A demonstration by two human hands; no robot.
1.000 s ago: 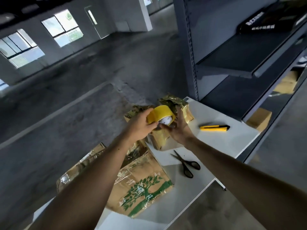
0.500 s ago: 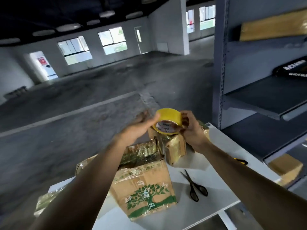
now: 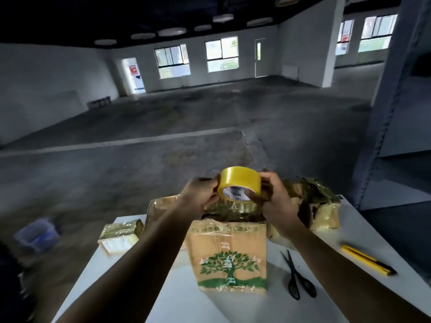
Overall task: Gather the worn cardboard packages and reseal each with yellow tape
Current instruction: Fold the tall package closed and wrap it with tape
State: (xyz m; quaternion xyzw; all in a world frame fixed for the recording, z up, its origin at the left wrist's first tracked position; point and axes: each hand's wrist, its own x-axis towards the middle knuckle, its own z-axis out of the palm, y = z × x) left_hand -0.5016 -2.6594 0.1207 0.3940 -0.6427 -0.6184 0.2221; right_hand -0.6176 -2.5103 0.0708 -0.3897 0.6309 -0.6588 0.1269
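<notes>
The gathering looks largely done: the worn packages sit together on the white worktop (image 3: 326, 243). We see no yellow strip on any of them, so we judge the resealing not yet begun.

The yellow tape roll (image 3: 239, 183) is held up above the packages, between both hands. The right hand (image 3: 274, 201) grips it with the thumb hooked into the core and the fingers curled over the outside. The left hand (image 3: 198, 197) pinches at the roll's left edge, probably hunting for the loose end, though blur hides the fingertips. No strip is pulled free yet. All the taping and cutting is left.

Counted:
- Packages – three we can separate:
  - the tree-printed package (image 3: 229, 255) in the middle, its top gaping
  - a small package (image 3: 121, 234) to its left
  - a crumpled package (image 3: 312, 206) to its right
- A cardboard shape behind the left wrist may be a fourth; we cannot tell.
- One tape roll.
- One pair of scissors (image 3: 297, 276).
- One utility knife (image 3: 366, 259).
- One blue bin (image 3: 37, 234), on the floor.
</notes>
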